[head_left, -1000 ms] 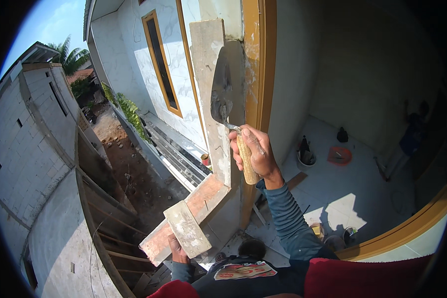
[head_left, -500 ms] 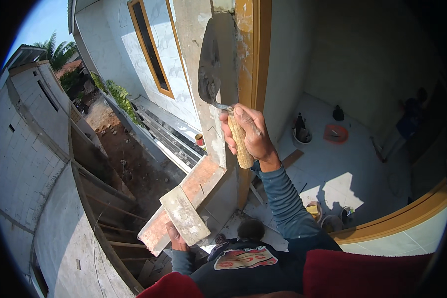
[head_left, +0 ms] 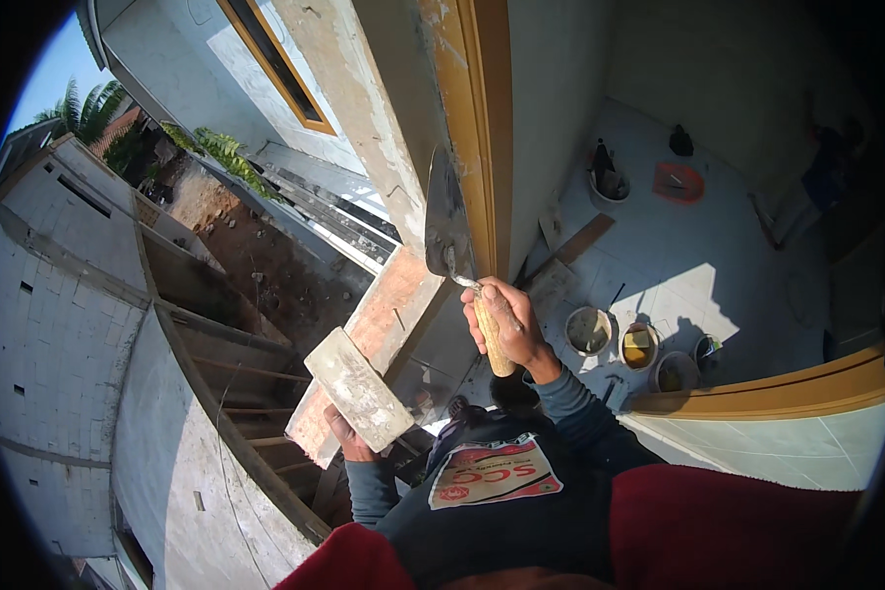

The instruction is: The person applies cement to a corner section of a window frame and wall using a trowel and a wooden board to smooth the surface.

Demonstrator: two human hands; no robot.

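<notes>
My right hand [head_left: 509,329] grips the wooden handle of a trowel [head_left: 447,221]. Its grey, mortar-smeared blade points up, along the narrow grey plaster strip [head_left: 403,59] beside the orange-brown door frame [head_left: 492,147]; whether it touches the plaster I cannot tell. Lower and to the left, my left hand [head_left: 352,435] is closed at the underside of a flat rectangular board [head_left: 359,388] crusted with pale cement. Most of its fingers are hidden below the board. Directly beneath lies a reddish, rough ledge [head_left: 393,290] with a bent metal rod sticking out.
Inside the doorway at right, several buckets [head_left: 588,331] stand on the tiled floor, with an orange basin [head_left: 678,183] and a wooden plank [head_left: 585,239] farther back. A person [head_left: 826,177] is in the shaded room. Left of the ledge, the ground drops to a dirt strip [head_left: 246,261] beside a block wall [head_left: 59,305].
The trowel and my right hand have come down along the plaster strip, nearer to the ledge. My left hand still holds the board above the ledge. The whole view has shifted.
</notes>
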